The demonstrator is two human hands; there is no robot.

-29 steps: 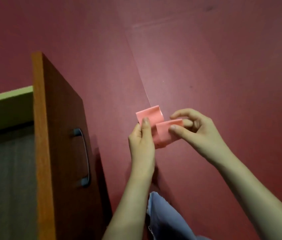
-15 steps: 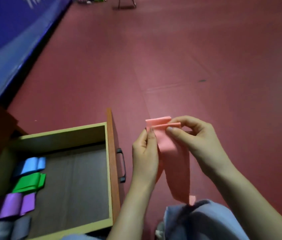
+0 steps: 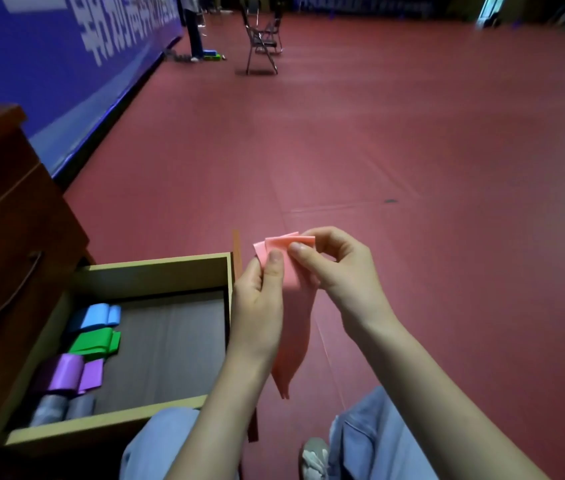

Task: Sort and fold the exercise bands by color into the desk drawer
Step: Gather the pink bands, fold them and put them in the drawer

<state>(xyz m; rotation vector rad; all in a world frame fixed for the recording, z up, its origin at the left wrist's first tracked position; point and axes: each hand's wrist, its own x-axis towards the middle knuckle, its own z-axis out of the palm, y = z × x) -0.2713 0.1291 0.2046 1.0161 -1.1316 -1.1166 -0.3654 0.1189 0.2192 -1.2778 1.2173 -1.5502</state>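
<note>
Hanging pink band point(image 3: 293, 327) — pinched between fingers point(image 3: 274, 263).

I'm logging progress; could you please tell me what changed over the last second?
The head camera swung up, revealing the open drawer. Left hand and right hand still pinch the pink band by its folded top, tail hanging. The four folded bands inside lie unchanged.

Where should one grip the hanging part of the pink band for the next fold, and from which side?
Probably near its lower end, pinched across the width, coming from the right: the pink band hangs free below the left hand and right hand pinching its folded top, and the open drawer crowds the left.
</note>
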